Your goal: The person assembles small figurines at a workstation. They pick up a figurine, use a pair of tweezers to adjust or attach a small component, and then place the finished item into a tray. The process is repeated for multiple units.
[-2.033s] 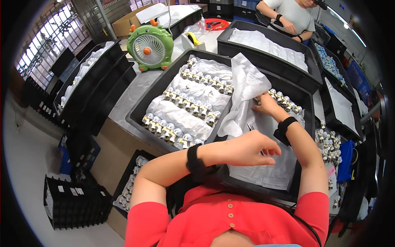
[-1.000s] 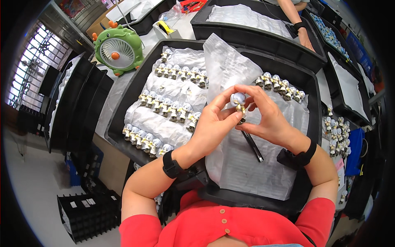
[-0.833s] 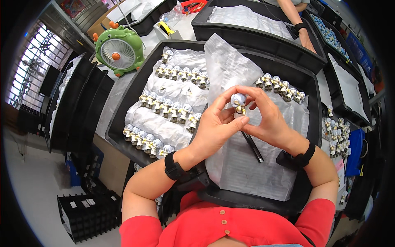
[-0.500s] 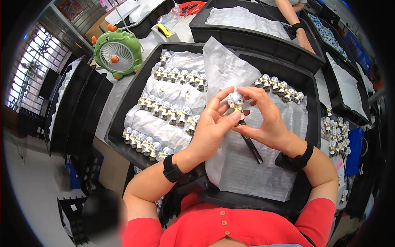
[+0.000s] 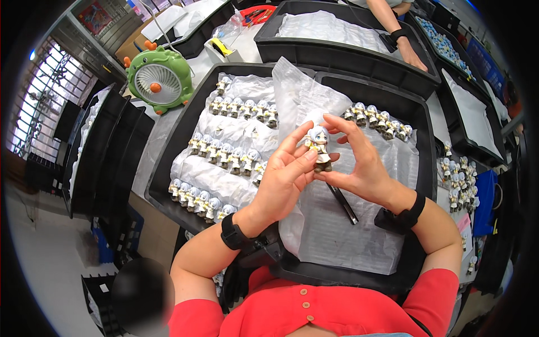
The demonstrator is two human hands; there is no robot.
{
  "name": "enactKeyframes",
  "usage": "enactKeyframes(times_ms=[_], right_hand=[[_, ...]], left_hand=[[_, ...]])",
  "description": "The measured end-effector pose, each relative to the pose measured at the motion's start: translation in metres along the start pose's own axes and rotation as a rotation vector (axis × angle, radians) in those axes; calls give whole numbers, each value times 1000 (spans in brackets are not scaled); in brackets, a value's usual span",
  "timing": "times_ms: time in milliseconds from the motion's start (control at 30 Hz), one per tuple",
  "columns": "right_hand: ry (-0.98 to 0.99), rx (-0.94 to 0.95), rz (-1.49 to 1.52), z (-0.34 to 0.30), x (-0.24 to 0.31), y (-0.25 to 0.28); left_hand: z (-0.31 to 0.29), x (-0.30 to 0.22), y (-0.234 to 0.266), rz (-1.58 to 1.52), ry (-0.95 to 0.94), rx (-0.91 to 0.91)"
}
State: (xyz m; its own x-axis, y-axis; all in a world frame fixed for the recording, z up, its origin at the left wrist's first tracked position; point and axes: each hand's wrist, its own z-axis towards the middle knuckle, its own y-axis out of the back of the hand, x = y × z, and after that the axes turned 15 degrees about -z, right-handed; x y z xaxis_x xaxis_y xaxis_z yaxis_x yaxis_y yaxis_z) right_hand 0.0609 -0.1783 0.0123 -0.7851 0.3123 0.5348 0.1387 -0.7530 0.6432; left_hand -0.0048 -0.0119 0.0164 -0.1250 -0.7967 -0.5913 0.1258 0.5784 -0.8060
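Pinching the pale-haired toy figurine (image 5: 320,149) above the right-side black tray (image 5: 390,93), the left hand (image 5: 282,178) is bent nearly closed. The right hand (image 5: 364,168) curls half open around it; whether it touches, I can't tell. A soft, steady pinch should stop slips.

Held fig. (image 5: 319,147) is showing pale-blue hair, wht/yellow outfit, dk bottom; tray (image 5: 387,97) is looking blk, liner (image 5: 348,247) wht, fan (image 5: 163,78) grn w/ orange hub.
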Motion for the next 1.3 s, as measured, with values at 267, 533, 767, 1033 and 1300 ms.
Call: enactKeyframes(times_ms=[267, 533, 767, 1033, 1300], right_hand=[[-71, 50, 24, -1, -3, -2], [14, -62, -4, -2, -2, -1], [213, -107, -98, -2, 1, -4], [123, -79, 32, -3, 3, -4], [76, -33, -12, -4, 0, -2]], left_hand=[[1, 0, 3, 1, 13, -19], [1, 0, 4, 36, 24, -85], [2, 5, 6, 32, 79, -22], [3, 1, 4, 51, 105, 70], [3, 1, 2, 32, 130, 61]])
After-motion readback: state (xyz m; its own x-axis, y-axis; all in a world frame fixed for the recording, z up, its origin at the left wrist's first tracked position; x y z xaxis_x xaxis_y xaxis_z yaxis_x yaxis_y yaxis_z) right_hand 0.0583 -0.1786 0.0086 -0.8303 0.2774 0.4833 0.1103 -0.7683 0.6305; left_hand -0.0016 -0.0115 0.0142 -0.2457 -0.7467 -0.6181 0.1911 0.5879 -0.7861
